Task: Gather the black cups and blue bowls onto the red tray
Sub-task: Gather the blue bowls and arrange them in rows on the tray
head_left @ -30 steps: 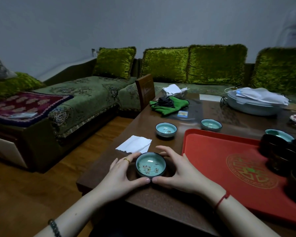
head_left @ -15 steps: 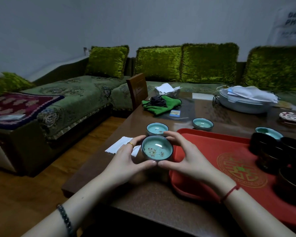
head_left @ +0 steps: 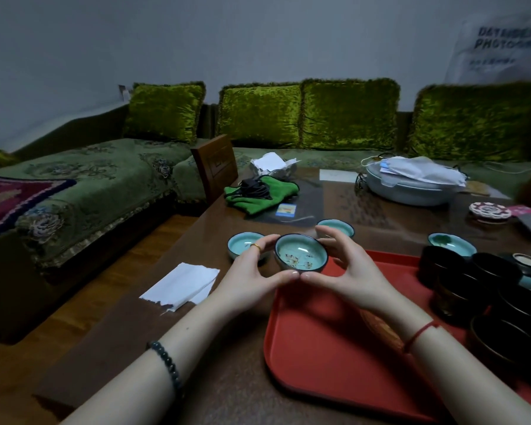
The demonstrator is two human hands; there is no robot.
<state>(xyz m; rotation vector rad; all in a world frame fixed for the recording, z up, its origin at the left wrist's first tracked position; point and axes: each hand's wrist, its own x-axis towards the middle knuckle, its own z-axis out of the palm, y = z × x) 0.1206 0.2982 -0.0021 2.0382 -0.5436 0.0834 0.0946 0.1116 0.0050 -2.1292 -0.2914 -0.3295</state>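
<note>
Both hands cup one blue bowl (head_left: 301, 255) with a dark rim and a flower pattern inside, lifted above the left far corner of the red tray (head_left: 319, 348). My left hand (head_left: 252, 277) curls round its left side, my right hand (head_left: 347, 271) round its right, thumbs meeting under the front. Another blue bowl (head_left: 242, 244) sits on the table behind my left hand, and a further blue bowl (head_left: 337, 226) shows behind my right fingers. A third blue bowl (head_left: 451, 243) stands at the tray's far right. Several black cups (head_left: 472, 283) crowd the tray's right side.
A torn white napkin (head_left: 183, 285) lies on the brown table (head_left: 196, 348) left of the tray. Further back are a green cloth (head_left: 261, 194) with a black cable, a grey basin (head_left: 411, 188) holding papers, and a patterned coaster (head_left: 489, 210). A green sofa runs behind and to the left.
Both hands lifted the flower-patterned bowl off the table's near edge and carried it away from me and to the right, over the tray's corner. The view swung right.
</note>
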